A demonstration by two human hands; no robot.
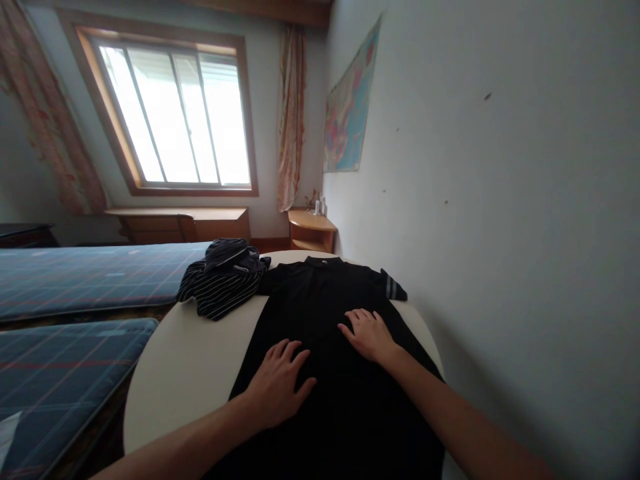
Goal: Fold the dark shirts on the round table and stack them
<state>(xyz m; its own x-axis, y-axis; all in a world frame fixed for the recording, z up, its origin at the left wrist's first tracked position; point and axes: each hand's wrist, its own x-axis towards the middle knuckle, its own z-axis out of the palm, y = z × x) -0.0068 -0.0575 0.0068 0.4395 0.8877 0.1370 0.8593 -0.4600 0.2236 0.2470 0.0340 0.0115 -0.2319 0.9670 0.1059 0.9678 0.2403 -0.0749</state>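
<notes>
Head view: black shirt (327, 360) lies spread on the round table (170, 373), collar at far end. Left hand (277, 383) and right hand (370, 335) palm-down on its front, fingers loosely spread, gripping nothing. Striped garment (223, 283) bunched beside the shirt's left-lying sleeve.

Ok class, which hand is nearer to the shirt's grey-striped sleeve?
Right. The right hand is over the shirt, on that sleeve's side; the left hand is farther back, toward the other side.
</notes>
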